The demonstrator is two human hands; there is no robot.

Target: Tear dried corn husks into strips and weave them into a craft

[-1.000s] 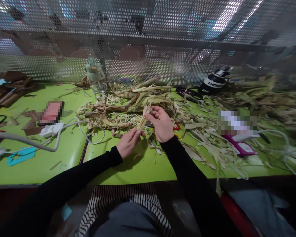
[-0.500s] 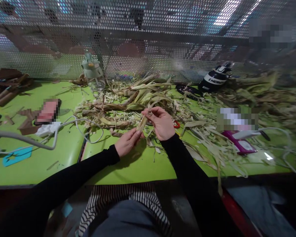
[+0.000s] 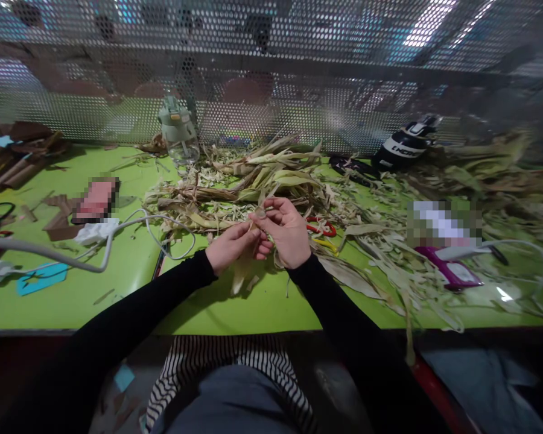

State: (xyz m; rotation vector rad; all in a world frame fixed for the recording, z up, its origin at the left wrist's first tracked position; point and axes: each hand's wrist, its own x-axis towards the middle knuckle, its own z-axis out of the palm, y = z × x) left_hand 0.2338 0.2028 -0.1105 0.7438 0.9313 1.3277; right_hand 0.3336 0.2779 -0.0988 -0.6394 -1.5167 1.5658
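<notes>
My left hand (image 3: pixel 230 246) and my right hand (image 3: pixel 286 234) meet over the front of the green table, both closed with their fingertips together. A pale dried corn husk (image 3: pixel 239 274) is pinched between them, its light end hanging below my left fingers. The part of the husk inside the fingers is mostly hidden. Just beyond my hands lies a heap of husks (image 3: pixel 253 187), greenish and brown, with shredded bits around it. Red handles (image 3: pixel 321 226), which look like scissors, and a yellow-handled tool (image 3: pixel 326 246) lie right of my right hand, partly under husk strips.
A clear bottle (image 3: pixel 181 141) stands against the perforated metal screen (image 3: pixel 308 102). A black bottle (image 3: pixel 402 147) leans at the right. Phones (image 3: pixel 97 200), white cables (image 3: pixel 140 224) and a purple device (image 3: pixel 452 268) lie on the green table (image 3: pixel 131 301). Brown rolls (image 3: pixel 22 163) are piled far left.
My hands have drawn closer together. The husk, which slanted upward between them, now has its end hanging below my left fingers. The red and yellow handles show more.
</notes>
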